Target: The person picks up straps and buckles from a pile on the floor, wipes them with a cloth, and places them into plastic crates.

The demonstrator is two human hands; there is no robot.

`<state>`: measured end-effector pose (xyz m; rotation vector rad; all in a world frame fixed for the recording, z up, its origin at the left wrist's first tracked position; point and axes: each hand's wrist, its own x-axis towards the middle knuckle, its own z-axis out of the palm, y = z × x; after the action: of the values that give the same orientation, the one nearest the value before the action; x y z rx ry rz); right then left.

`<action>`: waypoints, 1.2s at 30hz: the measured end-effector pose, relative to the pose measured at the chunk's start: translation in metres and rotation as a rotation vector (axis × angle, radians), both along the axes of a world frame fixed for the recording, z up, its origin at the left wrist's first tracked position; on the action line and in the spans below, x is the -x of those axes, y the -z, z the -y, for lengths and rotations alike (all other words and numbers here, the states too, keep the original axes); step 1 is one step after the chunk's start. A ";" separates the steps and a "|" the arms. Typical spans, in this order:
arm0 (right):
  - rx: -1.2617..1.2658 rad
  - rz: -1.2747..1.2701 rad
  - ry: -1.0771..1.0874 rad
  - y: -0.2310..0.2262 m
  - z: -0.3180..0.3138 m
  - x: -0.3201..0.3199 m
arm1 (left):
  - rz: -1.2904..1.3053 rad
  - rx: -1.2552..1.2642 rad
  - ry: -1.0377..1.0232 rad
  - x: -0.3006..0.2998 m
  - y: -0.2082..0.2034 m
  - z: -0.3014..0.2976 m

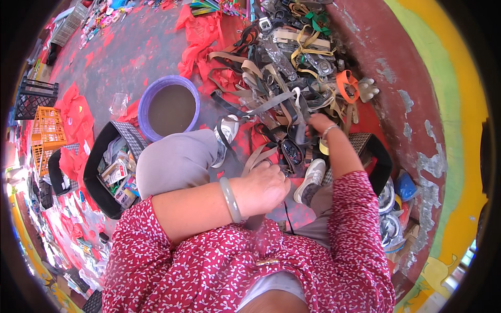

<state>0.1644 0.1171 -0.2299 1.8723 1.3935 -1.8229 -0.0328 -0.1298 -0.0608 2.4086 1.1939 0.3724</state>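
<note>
A tangled heap of belts and straps in black, grey, tan and yellow lies on the floor ahead of me. My left hand is closed in front of my body, with a grey-beige strap running out from behind its fingers. A thin black cord hangs below that hand. Farther right, my right hand reaches into the near side of the heap with curled fingers. It is beside a dark grey strap; whatever lies inside its fingers is hidden. An orange strap loop rests at the heap's right edge.
A purple tub of murky water stands left of the heap. Beside my left knee is a checkered box of small packages. Another checkered box sits by my right arm, near the peeling red wall. Orange and black crates are farther left.
</note>
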 end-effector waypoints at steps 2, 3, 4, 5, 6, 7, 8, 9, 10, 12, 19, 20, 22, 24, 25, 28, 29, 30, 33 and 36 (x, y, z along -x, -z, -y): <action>-0.059 -0.045 -0.040 -0.064 0.005 -0.014 | 0.027 0.009 0.043 0.001 0.000 0.003; -0.112 -0.036 0.003 -0.095 0.011 -0.019 | 0.039 0.016 0.067 0.001 0.000 0.003; -0.118 -0.051 0.056 -0.108 0.010 -0.038 | 0.045 0.053 0.089 0.000 0.003 0.001; -0.198 -0.072 0.005 -0.134 0.016 -0.044 | 0.004 0.071 0.083 -0.001 0.006 0.000; -0.305 -0.080 0.033 -0.157 0.025 -0.046 | -0.037 0.089 0.077 -0.001 0.008 -0.001; -0.414 -0.094 0.049 -0.178 0.032 -0.047 | -0.079 0.106 0.059 -0.001 0.008 -0.002; -0.498 -0.077 0.022 -0.199 0.042 -0.049 | -0.096 0.116 0.053 0.001 0.006 -0.004; -0.583 -0.059 -0.007 -0.218 0.053 -0.049 | -0.127 0.126 0.052 0.001 0.008 -0.005; -0.668 -0.043 -0.032 -0.232 0.064 -0.052 | -0.161 0.135 0.054 0.000 0.013 -0.008; -0.770 -0.058 -0.039 -0.247 0.086 -0.063 | -0.230 0.189 0.065 0.000 0.009 -0.013; -0.414 -0.292 -0.179 -0.270 0.121 -0.099 | -0.330 0.229 0.066 -0.005 0.007 -0.010; -0.312 -0.276 -0.246 -0.263 0.120 -0.094 | -0.300 0.205 0.049 -0.005 0.011 -0.007; -0.101 -0.174 -0.525 -0.233 0.114 -0.078 | -0.262 0.156 0.014 -0.004 0.015 -0.003; -0.109 -0.009 -0.988 -0.163 0.121 -0.078 | -0.227 0.146 0.040 -0.009 0.009 -0.007; -0.149 0.066 -1.175 -0.143 0.123 -0.072 | -0.207 0.142 0.034 -0.010 0.006 -0.008; -0.456 0.164 -1.296 -0.070 0.103 -0.083 | -0.154 0.079 0.046 -0.013 -0.003 -0.007; -0.482 0.251 -1.266 -0.054 0.092 -0.081 | -0.125 0.061 0.045 -0.015 -0.002 -0.005; -0.616 0.117 -1.211 -0.041 0.078 -0.079 | -0.096 0.016 0.032 -0.017 0.000 -0.003; -0.547 0.274 -1.107 -0.049 0.036 -0.023 | -0.050 -0.046 -0.025 -0.017 -0.009 0.003; -0.791 0.231 -0.851 0.027 -0.018 -0.026 | -0.005 0.041 -0.014 -0.012 -0.014 -0.004</action>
<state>0.1909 0.1347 -0.2569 1.2584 2.4898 -0.6641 -0.0212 -0.1258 -0.0470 2.3687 1.2088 0.3429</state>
